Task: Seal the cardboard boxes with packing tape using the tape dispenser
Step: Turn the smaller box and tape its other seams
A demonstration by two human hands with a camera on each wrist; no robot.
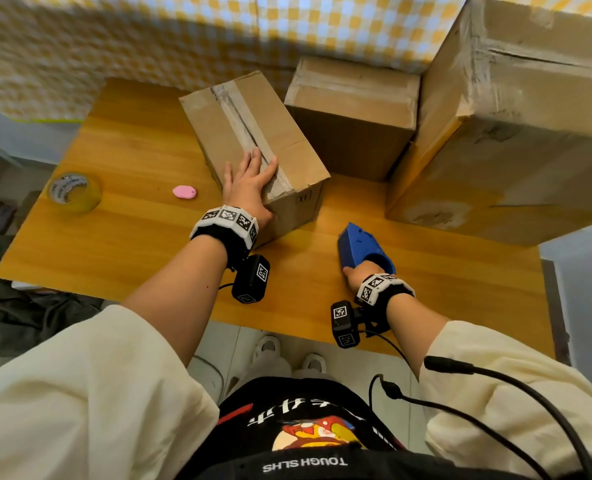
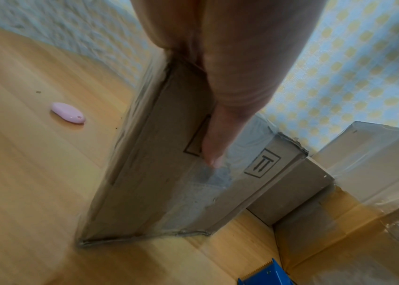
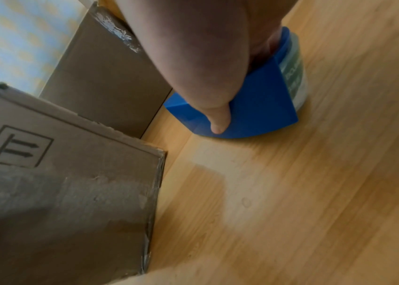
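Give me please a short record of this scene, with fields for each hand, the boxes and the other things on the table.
left hand: rests flat, fingers straight, on the near box, over its taped seam
right hand: grips the blue dispenser, which stands on the table
boxes: three; middle box and big box behind and to the right
other things: tape roll and pink object at the left

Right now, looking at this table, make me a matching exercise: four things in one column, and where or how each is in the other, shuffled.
1. blue tape dispenser
2. pink oval thing
3. yellowish tape roll
4. nearest cardboard box

A. under the left hand
B. near the table's left edge
C. gripped by the right hand
D. between roll and box

Pairs: 1-C, 2-D, 3-B, 4-A
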